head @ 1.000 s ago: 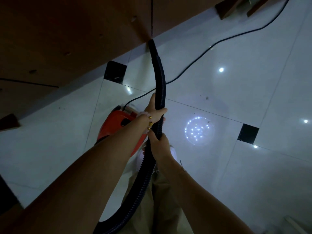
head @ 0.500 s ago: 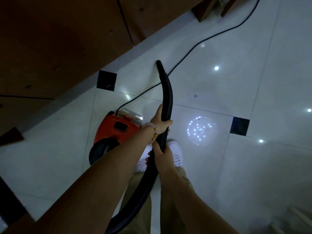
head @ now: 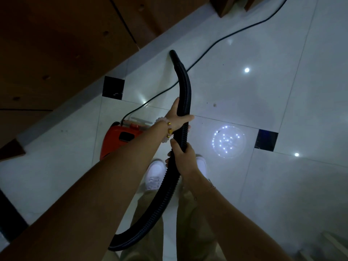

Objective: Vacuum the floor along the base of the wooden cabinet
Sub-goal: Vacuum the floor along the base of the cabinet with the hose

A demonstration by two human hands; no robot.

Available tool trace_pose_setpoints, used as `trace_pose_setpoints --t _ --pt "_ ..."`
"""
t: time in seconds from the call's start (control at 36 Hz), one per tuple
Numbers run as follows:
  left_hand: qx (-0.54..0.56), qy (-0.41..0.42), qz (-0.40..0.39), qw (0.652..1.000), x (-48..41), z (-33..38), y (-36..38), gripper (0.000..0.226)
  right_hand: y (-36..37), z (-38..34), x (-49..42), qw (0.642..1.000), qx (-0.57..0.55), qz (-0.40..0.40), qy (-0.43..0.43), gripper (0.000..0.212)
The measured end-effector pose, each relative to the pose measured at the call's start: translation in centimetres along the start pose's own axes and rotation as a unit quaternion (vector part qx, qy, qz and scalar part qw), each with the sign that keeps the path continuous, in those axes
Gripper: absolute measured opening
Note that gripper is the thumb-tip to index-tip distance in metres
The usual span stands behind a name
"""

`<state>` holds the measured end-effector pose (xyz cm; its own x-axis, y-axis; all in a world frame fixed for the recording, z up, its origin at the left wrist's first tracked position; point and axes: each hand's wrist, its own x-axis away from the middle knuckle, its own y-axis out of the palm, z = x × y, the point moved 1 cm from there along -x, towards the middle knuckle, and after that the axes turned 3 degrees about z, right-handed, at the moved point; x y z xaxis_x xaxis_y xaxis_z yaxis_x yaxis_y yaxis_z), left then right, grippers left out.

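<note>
A black ribbed vacuum hose (head: 185, 91) curves up the middle of the view, and its nozzle tip (head: 172, 53) rests on the white tiled floor (head: 263, 95) a short way out from the base of the wooden cabinet (head: 62, 46) at the upper left. My left hand (head: 178, 118), with a bead bracelet at the wrist, grips the hose higher up. My right hand (head: 181, 157) grips it just below. The red vacuum body (head: 116, 142) stands on the floor left of my arms, partly hidden by my left forearm.
A black power cord (head: 216, 44) runs from the vacuum across the tiles to the upper right. Wooden legs (head: 224, 6) stand at the top edge. Black inset tiles (head: 113, 87) mark the floor. My white shoes (head: 155, 172) stand under the hose.
The nozzle tip has pulled back from under the cabinet's edge onto open floor. The view has shifted, so my shoes and more of the vacuum body show.
</note>
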<state>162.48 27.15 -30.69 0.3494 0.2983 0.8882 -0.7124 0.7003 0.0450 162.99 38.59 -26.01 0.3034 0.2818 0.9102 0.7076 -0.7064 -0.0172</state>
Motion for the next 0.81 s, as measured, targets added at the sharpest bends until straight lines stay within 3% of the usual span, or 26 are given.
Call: trace_pose_setpoints --t 0.61,0.81 --pt "0.083 -0.003 0.013 0.996 -5.2 6.9 6.1 0.086 -6.3 -7.9 -5.0 0.999 -0.028 0.011 -0.020 0.021" --pt "0.029 -0.003 -0.005 1.000 -7.5 9.7 7.6 0.086 -6.7 -10.3 -6.8 0.997 -0.059 0.038 -0.028 0.022"
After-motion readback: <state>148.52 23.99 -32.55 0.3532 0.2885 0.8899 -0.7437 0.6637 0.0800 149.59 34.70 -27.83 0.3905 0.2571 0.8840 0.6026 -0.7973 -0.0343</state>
